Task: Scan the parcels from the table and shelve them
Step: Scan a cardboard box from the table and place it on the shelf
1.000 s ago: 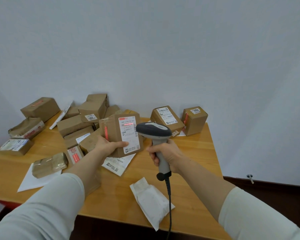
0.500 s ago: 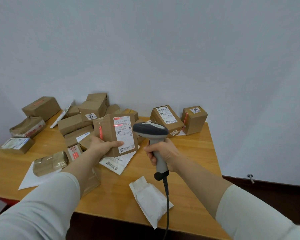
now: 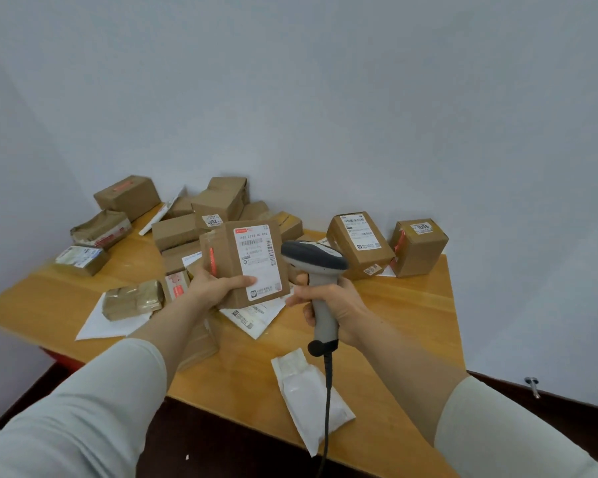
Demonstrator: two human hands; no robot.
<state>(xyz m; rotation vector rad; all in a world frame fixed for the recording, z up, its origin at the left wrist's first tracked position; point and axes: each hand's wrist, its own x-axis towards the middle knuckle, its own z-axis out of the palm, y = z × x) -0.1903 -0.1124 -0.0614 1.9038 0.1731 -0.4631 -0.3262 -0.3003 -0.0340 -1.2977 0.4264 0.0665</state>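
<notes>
Gripping a labelled parcel (image 3: 246,263) above the table (image 3: 411,305), left hand (image 3: 211,288) faced it toward the scanner (image 3: 313,258) clenched in right hand (image 3: 332,301). Judged early: heap of boxes (image 3: 218,205) lay behind, nothing shelved yet.

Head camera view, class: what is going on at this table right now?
A person stands at a wooden table strewn with cardboard parcels. Their left hand grips one brown parcel, held up with its white shipping label facing the camera. Their right hand grips a corded handheld scanner, whose head is beside that label. No shelf is in view, so this parcel is at the scanning step and not yet shelved.
</notes>
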